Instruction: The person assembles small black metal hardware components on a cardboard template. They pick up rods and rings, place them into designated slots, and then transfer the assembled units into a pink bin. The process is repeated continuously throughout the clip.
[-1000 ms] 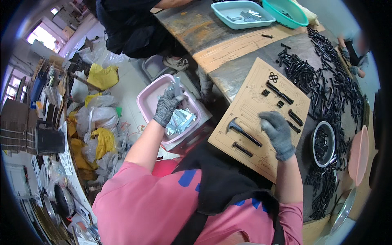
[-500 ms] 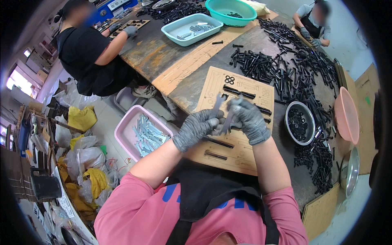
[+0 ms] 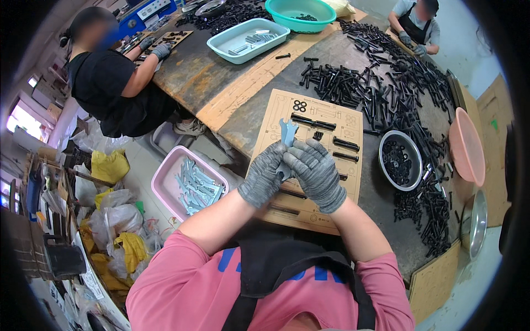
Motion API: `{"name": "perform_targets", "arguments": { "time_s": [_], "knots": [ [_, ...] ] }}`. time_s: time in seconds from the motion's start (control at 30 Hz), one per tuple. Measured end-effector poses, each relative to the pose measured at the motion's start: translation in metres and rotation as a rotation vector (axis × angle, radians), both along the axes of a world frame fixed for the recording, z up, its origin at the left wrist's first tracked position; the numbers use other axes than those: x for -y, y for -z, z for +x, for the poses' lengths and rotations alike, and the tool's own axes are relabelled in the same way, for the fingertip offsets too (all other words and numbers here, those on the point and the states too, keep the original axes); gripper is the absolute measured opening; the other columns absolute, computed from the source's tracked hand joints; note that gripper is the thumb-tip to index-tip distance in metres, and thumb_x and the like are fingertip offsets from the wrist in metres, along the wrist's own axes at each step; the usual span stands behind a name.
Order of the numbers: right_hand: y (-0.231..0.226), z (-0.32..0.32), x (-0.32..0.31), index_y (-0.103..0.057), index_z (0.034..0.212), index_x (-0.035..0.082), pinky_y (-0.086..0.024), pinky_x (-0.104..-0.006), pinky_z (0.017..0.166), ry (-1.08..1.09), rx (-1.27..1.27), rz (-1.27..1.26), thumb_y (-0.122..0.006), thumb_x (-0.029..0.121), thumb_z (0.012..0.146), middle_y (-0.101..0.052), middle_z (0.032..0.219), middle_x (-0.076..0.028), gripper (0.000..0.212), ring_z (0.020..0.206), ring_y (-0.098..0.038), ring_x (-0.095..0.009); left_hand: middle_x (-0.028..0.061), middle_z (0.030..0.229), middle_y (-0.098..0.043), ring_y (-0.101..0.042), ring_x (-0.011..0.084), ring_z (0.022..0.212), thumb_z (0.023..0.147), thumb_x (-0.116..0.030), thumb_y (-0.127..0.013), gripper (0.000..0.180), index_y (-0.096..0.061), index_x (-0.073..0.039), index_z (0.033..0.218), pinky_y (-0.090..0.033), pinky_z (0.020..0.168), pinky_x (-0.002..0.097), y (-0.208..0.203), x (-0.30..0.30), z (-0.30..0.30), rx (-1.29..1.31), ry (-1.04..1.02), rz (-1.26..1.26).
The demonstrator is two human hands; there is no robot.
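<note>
My gloved left hand (image 3: 264, 174) and gloved right hand (image 3: 316, 172) meet over the board, both closed on silver flat open-end wrenches (image 3: 287, 131). At least two wrenches appear stacked, their forked ends pointing up above my fingers; their lower parts are mostly hidden. Beneath lies a tan board (image 3: 279, 105) with printed outlines. On it are several black bolts (image 3: 313, 121), a cluster of black rings (image 3: 300, 105) near its top and a small group of short black pieces (image 3: 318, 135). My hands and forearms cover part of its lower left.
Loose black bolts (image 3: 342, 85) heap along the table's far and right sides, beside a metal bowl (image 3: 381, 160) of black rings. A pink tub (image 3: 160, 187) of wrenches stands at left. Blue (image 3: 221, 52) and green (image 3: 276, 15) basins sit farther back. Two co-workers handle boards across the table.
My hands have come together, and the wrenches, earlier apart between them, are now aligned in one upright stack. The view has shifted slightly.
</note>
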State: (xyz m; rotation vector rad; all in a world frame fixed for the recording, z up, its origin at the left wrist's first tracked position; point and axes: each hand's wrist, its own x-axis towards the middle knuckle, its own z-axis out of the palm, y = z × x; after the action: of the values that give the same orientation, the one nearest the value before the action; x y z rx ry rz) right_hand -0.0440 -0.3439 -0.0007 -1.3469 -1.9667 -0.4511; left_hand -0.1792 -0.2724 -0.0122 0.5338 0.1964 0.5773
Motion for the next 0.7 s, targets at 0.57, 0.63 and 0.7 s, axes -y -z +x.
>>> {"name": "perform_targets", "arguments": {
  "time_s": [0.57,0.63,0.7],
  "knots": [
    [-0.021,0.033,0.012,-0.050,0.116,0.003,-0.047,-0.0212,0.053,-0.089,-0.969,-1.177,-0.053,0.021,0.085,-0.059,0.079,-0.005,0.036,0.060,-0.055,-0.009,0.0110,0.087,-0.059,-0.057,0.0301,0.077,0.071,-0.016,-0.062,0.026,-0.058,-0.007,0.095,-0.047,0.068,0.0363,-0.039,-0.038,0.016,-0.913,0.221,2.184],
    [-0.013,0.032,0.006,-0.048,0.120,0.003,-0.045,-0.0219,0.062,-0.115,-1.056,-0.898,-0.051,0.016,0.085,-0.057,0.088,-0.005,0.037,0.071,-0.052,-0.009,0.0128,0.093,-0.057,-0.056,0.0321,0.079,0.068,-0.011,-0.063,0.034,-0.055,-0.006,0.100,-0.048,0.070,0.0363,-0.036,-0.048,0.021,-0.910,-0.291,2.289],
    [-0.009,0.034,0.003,-0.047,0.122,0.003,-0.042,-0.0226,0.070,-0.036,-1.126,-0.708,-0.050,0.015,0.085,-0.056,0.096,-0.005,0.039,0.079,-0.048,-0.009,0.0152,0.096,-0.055,-0.056,0.0321,0.078,0.063,-0.004,-0.066,0.050,-0.050,-0.004,0.111,-0.048,0.072,0.0357,-0.034,-0.060,0.022,-0.902,-0.876,2.129]
  ]
}}
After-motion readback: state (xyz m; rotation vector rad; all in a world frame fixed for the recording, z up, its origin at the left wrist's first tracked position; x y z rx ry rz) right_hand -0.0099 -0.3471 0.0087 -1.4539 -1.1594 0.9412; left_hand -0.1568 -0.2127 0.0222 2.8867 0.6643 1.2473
